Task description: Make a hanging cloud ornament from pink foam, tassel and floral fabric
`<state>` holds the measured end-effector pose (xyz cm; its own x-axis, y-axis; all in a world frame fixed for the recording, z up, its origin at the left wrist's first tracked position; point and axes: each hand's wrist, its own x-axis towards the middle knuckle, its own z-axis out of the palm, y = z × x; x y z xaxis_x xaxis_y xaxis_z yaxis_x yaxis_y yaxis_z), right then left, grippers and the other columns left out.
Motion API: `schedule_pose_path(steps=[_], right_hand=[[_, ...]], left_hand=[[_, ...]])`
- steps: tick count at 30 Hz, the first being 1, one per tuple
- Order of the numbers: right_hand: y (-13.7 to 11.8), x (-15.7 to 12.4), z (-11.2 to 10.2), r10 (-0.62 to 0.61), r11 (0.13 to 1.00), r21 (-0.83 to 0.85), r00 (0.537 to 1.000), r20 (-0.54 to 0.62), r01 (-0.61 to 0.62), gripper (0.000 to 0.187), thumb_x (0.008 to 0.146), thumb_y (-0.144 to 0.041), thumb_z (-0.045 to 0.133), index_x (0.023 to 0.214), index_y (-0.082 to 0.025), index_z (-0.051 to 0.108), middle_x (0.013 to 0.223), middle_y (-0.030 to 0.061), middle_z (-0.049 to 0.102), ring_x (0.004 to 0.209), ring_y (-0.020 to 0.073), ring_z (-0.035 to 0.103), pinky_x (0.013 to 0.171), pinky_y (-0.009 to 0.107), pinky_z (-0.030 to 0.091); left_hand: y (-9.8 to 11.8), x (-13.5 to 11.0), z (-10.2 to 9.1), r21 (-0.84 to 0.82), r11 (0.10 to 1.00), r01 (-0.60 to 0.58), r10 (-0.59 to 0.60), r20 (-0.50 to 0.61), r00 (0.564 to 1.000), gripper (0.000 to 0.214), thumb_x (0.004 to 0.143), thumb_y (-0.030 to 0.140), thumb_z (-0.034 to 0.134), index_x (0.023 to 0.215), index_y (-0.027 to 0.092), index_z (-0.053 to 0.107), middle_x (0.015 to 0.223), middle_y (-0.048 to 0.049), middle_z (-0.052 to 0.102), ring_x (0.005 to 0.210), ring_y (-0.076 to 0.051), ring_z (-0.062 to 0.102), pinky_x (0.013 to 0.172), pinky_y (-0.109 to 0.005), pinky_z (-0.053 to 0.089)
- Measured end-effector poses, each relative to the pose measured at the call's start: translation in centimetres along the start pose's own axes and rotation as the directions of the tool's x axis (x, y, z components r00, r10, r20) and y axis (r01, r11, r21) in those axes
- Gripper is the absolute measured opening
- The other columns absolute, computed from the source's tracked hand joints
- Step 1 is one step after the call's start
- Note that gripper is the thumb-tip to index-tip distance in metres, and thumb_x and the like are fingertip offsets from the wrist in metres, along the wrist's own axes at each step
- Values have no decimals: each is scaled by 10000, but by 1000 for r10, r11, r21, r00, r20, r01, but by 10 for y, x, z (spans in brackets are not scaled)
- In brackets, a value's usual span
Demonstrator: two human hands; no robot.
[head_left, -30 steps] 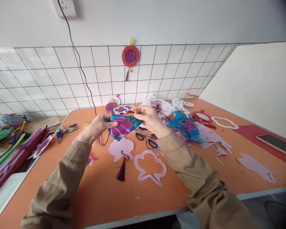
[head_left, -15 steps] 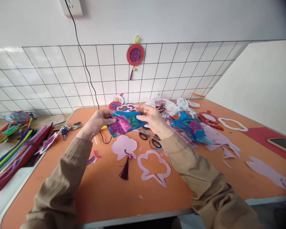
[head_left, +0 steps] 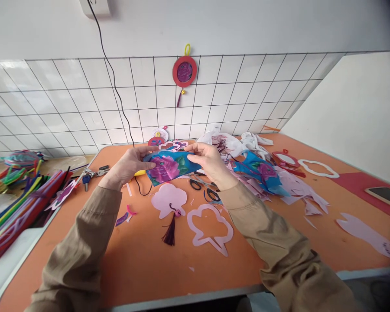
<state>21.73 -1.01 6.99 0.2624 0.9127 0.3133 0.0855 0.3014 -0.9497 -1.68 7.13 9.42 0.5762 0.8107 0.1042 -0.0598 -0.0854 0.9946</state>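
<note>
Between my two hands a piece of blue flowered fabric [head_left: 165, 168] with a pink flower and green leaves is held up above the table. My left hand [head_left: 130, 167] pinches its left edge, thumb in front. My right hand [head_left: 209, 162] grips the right edge the same way. Below the fabric lies a pink cloud-shaped cutout [head_left: 169, 200], with a dark tassel [head_left: 170, 232] and its small pink bead on the lower part. Right of it rests a pink cloud-shaped frame [head_left: 211, 229]. Scissors [head_left: 203, 186] with black handles lie partly behind my right hand.
More blue flowered fabric [head_left: 261, 173] and pink paper scraps [head_left: 299, 186] lie to the right. A phone [head_left: 386, 197] is at the far right. Colourful pipe cleaners [head_left: 22, 212] and keys [head_left: 86, 181] are on the left. A round red ornament [head_left: 184, 71] hangs on the tiled wall.
My left hand has shifted slightly left and down, and the fabric's left part has moved with it. Both hands keep hold of the fabric; the things on the table look unmoved.
</note>
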Motion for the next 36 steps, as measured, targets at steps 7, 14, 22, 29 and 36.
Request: schedule_pose_path(steps=[7, 14, 22, 29, 36], right_hand=[[-7, -3, 2, 24, 1000, 11, 999, 39, -25, 212, 567, -251, 726, 772, -201, 708, 775, 15, 707, 737, 175, 637, 719, 326, 510], [-5, -3, 1, -19, 989, -140, 991, 134, 38, 213, 602, -240, 703, 802, -174, 733, 783, 25, 704, 728, 165, 629, 725, 318, 494], [2, -7, 2, -70, 864, -473, 971, 228, 174, 56, 694, -158, 655, 649, -191, 657, 875, 66, 748, 895, 248, 702, 896, 413, 525], [0, -11, 9, -117, 900, -365, 940, 322, 237, 124, 746, -203, 662, 853, -182, 720, 1112, 106, 754, 1073, 263, 703, 981, 441, 525], [0, -10, 5, -47, 960, -260, 975, 218, 104, 122, 801, -252, 623, 818, -165, 707, 668, 18, 695, 544, 135, 623, 567, 279, 528]], left_hand=[[1, 0, 1, 61, 998, -28, 33, -86, 996, 465, 563, 188, 889, 1006, 101, 779, 932, -88, 782, 788, -167, 709, 747, -290, 564], [7, -3, 4, 30, 995, -98, 102, -155, 983, 481, 492, 236, 935, 934, 129, 781, 829, -56, 773, 672, -145, 671, 674, -275, 548], [9, -9, 7, 165, 969, -185, 214, -181, 960, 465, 619, 241, 852, 1063, 124, 779, 831, -37, 745, 683, -122, 633, 648, -245, 507], [12, -12, 9, 292, 938, -186, 208, -47, 977, 468, 682, 287, 799, 1119, 122, 772, 923, -76, 773, 821, -202, 692, 754, -320, 554], [10, -12, 6, 295, 939, -179, 206, -65, 976, 425, 744, 349, 777, 1107, 128, 776, 1018, -114, 782, 896, -238, 709, 793, -350, 573]])
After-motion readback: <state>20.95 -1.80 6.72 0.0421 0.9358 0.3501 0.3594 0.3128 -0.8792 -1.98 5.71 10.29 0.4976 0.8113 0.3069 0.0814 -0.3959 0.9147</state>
